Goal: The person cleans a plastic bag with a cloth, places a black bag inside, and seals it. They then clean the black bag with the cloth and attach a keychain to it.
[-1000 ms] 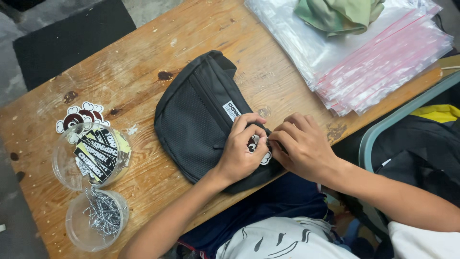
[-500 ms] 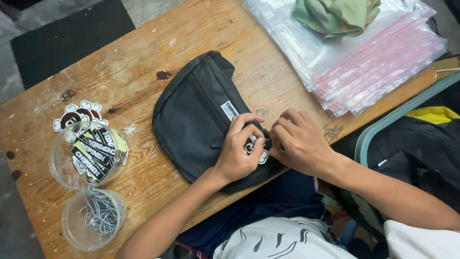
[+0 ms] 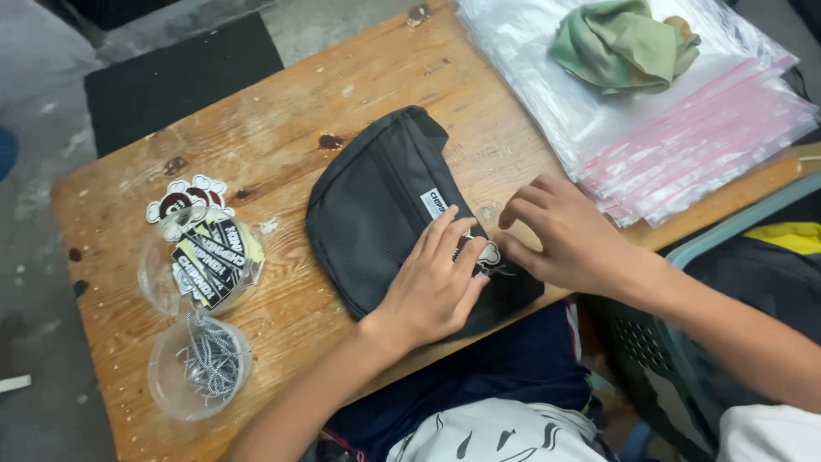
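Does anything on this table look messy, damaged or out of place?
A few things. The wooden table is scuffed, with dark stains and pale flecks. A crumpled green cloth sits on the stack of clear zip bags. Some stickers lie outside their clear container. The black waist bag looks undamaged.

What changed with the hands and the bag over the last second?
Both hands opened out of their pinch on the small white tag: the left hand now lies flat on the black bag, and the right hand spreads its fingers beside the tag. The view shifted a little. The bag, the two clear tubs and the plastic sleeves stayed put.
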